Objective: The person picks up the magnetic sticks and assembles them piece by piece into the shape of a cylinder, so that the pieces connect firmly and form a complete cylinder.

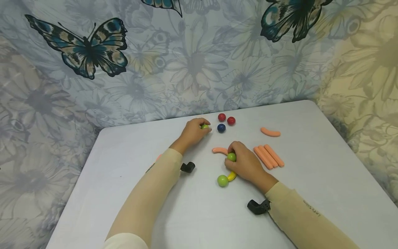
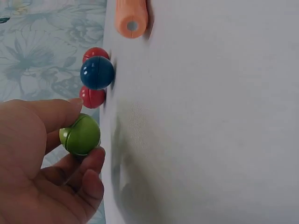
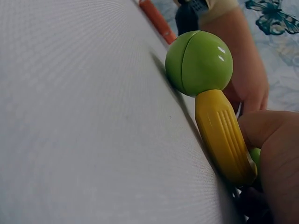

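Left hand (image 1: 192, 132) was found gripping the first green ball (image 1: 204, 127) between thumb and fingertips, near the far edge of the white worktop (image 1: 130, 155). From the left wrist, a seam was noted around that ball; whether it touched the worktop could not be determined. Immediately to the right lay a group of three: one red ball (image 1: 221, 117) at the back, a dark blue ball (image 1: 221, 128) in front of it, and a further red ball (image 1: 231, 120) just beside them.

Nearer the person, a curved orange-pink piece (image 1: 219, 150) extended to the right hand's fingers; contact there could not be confirmed. Closer still rested a third green ball (image 1: 222, 181), with a yellow curved piece (image 1: 231, 176) just beside it, partly covered by the hand and showing ridges from the right wrist.

Right hand (image 1: 245, 164) was closed about the second green ball (image 1: 231, 157), thumb on one side and fingers on the other. A black wrist unit (image 1: 258, 206) projected from its sleeve (image 1: 304, 214). Farther right, three straight orange-pink sticks (image 1: 268, 156) lay side by side at a slant; behind them, well apart, lay another curved stick (image 1: 270, 132).
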`<state>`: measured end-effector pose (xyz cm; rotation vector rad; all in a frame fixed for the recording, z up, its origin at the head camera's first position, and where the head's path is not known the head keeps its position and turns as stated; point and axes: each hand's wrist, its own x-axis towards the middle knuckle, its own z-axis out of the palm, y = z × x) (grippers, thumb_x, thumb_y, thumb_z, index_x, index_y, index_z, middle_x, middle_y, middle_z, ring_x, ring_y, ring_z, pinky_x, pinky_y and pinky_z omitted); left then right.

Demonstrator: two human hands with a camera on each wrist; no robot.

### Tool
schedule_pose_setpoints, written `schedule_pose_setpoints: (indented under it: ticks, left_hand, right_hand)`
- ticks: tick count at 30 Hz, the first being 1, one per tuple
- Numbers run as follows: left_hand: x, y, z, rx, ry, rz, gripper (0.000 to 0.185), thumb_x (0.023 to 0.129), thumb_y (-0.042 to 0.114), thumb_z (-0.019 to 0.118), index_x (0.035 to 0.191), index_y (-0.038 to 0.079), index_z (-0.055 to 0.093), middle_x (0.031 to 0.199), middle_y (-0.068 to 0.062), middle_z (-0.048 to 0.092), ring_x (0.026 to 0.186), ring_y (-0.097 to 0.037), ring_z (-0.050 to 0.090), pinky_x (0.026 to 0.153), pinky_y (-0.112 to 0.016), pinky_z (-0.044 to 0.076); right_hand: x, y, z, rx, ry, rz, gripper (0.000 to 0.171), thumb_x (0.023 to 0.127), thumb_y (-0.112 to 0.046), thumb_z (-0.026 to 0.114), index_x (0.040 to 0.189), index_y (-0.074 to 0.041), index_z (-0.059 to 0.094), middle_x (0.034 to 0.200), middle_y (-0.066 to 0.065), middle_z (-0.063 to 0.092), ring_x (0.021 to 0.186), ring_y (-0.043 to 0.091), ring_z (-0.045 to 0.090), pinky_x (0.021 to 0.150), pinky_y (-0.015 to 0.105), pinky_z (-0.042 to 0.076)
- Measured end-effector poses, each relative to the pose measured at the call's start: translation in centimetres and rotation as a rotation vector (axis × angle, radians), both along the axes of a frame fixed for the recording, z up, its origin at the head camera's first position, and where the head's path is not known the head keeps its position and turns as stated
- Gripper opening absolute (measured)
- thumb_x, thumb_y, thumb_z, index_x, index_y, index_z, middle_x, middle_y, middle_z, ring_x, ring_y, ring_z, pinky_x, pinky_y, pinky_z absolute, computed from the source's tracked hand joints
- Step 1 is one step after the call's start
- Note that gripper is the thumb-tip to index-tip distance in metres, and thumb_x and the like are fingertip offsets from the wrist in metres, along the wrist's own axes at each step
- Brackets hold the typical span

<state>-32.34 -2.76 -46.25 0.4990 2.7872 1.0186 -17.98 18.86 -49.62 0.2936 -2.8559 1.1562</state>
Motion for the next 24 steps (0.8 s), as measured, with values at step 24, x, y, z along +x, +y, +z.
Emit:
schedule_pose_setpoints:
  ticks: [24]
  left_hand:
    - [10.3, -5.2, -1.1, 0.251, -0.115, 0.098, 0.027, 0.101, 0.021, 0.081, 0.127, 0.014, 0.076, 0.106, 0.002, 0.072, 0.097, -0.018, 0.067, 0.081, -0.038, 0.056]
  right_hand:
    - [-0.2, -0.1, -0.2, 0.008, -0.001, -0.004, 0.027, 0.096, -0.02, 0.081, 0.111, -0.01, 0.061, 0.098, 0.005, 0.059, 0.08, 0.021, 0.057, 0.068, 0.038, 0.051]
